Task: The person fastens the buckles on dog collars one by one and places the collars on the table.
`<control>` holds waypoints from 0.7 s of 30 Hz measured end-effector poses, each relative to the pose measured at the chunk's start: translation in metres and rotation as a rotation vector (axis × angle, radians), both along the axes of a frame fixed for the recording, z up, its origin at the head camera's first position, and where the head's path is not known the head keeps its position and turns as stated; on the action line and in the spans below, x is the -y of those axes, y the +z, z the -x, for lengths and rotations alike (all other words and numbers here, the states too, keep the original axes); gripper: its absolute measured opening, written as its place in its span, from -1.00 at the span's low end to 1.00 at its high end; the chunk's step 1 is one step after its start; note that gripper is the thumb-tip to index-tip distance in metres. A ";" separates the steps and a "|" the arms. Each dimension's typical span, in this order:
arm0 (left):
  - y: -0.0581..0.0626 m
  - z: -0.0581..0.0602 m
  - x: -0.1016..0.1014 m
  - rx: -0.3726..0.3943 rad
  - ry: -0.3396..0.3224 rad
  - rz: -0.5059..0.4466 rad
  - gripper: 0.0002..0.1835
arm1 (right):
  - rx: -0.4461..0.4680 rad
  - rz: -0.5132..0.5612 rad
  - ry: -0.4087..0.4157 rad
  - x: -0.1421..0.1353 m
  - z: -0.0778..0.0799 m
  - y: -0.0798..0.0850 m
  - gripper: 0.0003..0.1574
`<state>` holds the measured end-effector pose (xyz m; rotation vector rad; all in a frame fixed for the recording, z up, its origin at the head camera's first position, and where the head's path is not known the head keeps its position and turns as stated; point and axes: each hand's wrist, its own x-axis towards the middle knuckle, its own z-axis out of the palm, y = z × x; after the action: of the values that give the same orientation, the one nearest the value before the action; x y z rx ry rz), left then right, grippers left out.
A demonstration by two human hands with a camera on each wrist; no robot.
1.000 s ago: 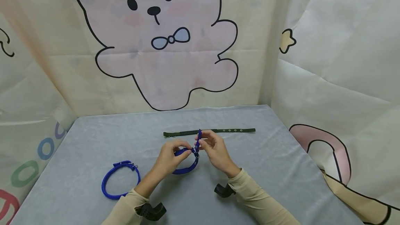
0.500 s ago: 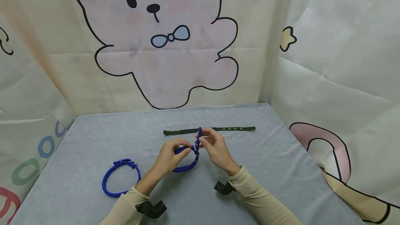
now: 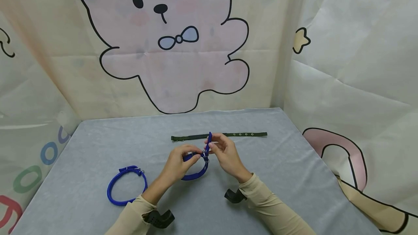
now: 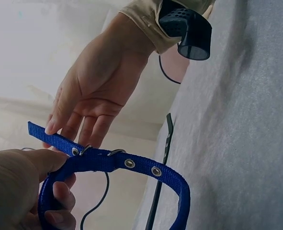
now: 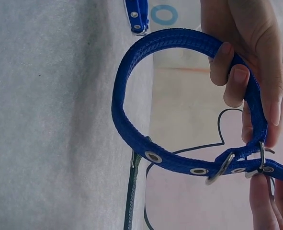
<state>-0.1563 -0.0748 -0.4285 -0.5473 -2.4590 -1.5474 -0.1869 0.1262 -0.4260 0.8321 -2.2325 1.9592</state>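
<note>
Between the two hands a blue collar [image 3: 196, 176] is held up over the table, curved into a loop. My left hand [image 3: 177, 160] pinches it beside the buckle, its fingers curled round the band in the right wrist view. With thumb and fingers, my right hand [image 3: 226, 157] grips the strap's free end [image 4: 43, 135], which sticks out past the buckle. The strap runs through the metal buckle [image 5: 262, 155], and an eyelet shows right at it. A D-ring [image 5: 222, 168] hangs near the buckle, and more metal eyelets [image 5: 153, 156] line the loop.
Another blue collar [image 3: 112, 186], buckled into a ring, lies left on the grey cloth-covered table [image 3: 202, 213], partly behind the left forearm. Behind the hands, a green collar [image 3: 245, 134] lies stretched out flat. Printed fabric walls [image 3: 261, 75] stand behind the table and at both sides.
The strap's free end in my right hand has tipped slightly to the right. Both hands keep nearly the same place and grip; the view has shifted a little.
</note>
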 end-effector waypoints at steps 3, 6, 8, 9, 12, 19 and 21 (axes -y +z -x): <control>0.001 0.000 0.000 -0.006 0.000 0.005 -0.87 | 0.002 0.007 -0.003 0.000 0.000 0.001 -0.69; 0.002 0.000 -0.001 -0.009 -0.002 0.011 -0.86 | 0.002 0.014 -0.004 0.000 0.000 0.001 -0.69; 0.002 0.000 -0.001 -0.006 -0.001 0.014 -0.85 | 0.003 0.018 -0.005 0.000 0.000 0.001 -0.69; 0.002 0.000 -0.001 -0.004 -0.001 0.016 -0.85 | 0.003 0.022 -0.004 0.000 0.000 0.001 -0.70; 0.001 -0.001 -0.002 0.006 0.001 0.020 -0.84 | 0.004 0.026 -0.007 0.000 0.000 0.001 -0.70; 0.001 -0.002 -0.003 0.002 0.009 0.046 -0.82 | 0.006 0.041 -0.014 0.000 0.001 0.000 -0.70; 0.000 -0.002 -0.003 0.000 0.010 0.056 -0.82 | 0.010 0.049 -0.011 0.000 0.001 -0.001 -0.70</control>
<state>-0.1546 -0.0716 -0.4282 -0.5441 -2.5073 -1.4790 -0.1879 0.1260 -0.4268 0.8039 -2.1802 2.0092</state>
